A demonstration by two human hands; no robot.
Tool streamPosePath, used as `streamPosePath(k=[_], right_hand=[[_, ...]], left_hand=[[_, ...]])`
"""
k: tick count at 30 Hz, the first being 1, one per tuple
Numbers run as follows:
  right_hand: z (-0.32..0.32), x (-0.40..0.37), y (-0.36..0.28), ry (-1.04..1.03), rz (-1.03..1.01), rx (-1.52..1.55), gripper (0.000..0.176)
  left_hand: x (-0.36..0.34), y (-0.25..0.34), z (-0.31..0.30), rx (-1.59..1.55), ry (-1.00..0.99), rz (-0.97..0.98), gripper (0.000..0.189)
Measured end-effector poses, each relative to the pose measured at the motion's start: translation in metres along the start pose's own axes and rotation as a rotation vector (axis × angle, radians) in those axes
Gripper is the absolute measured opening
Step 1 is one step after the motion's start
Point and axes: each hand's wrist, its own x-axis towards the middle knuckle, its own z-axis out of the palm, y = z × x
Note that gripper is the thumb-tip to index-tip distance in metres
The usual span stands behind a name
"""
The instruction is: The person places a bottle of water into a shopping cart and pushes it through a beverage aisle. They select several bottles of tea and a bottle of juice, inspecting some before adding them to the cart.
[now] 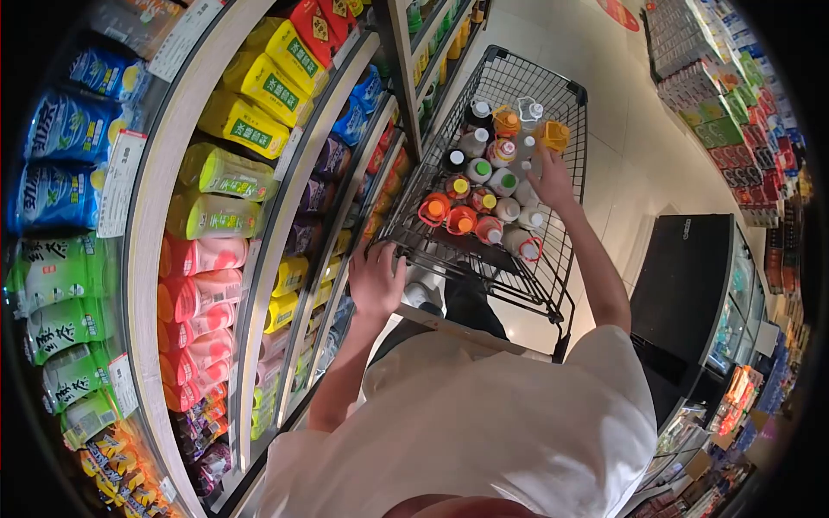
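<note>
Ahead of me stands a black wire shopping cart with many upright drink bottles in it. At its far right side my right hand has its fingers closed against an orange bottle; part of the grip is hidden. Close to that hand are a clear bottle with a white cap and a green-capped bottle. Nearer me are orange-capped bottles. My left hand is beside the left end of the cart handle, near the shelf edge, its fingers apart and holding nothing.
Drink shelves rise close on my left, with yellow bottles, pink bottles and green bottles. A black display case stands on the right. Stacked cartons are beyond the tiled aisle floor.
</note>
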Motion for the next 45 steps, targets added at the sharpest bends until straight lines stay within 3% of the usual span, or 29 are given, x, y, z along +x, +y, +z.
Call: streamPosePath(k=[4,8,14,19,45], right_hand=[[-0.047,-0.149,-0.039,-0.028,-0.052,0.056,0.08],[-0.084,-0.274,-0.083,-0.034,0.169,0.073,0.071],[-0.054,-0.366,-0.1,0.077,0.304,-0.066,0.058],[-0.052,-0.354,-0.095,0.109,0.341,-0.056,0.041],[-0.076,-0.264,-0.029,0.273,0.329,-0.015,0.029]], left_hand=[[-0.001,0.001,-0.003,0.091,-0.045,0.04,0.036],[-0.002,0.0,0.006,0.101,-0.09,0.04,0.038],[0.003,0.005,0.012,0.075,-0.122,0.083,0.041],[0.008,0.007,0.02,0.086,-0.129,0.098,0.041],[0.122,0.054,0.066,0.118,-0.163,0.177,0.042]])
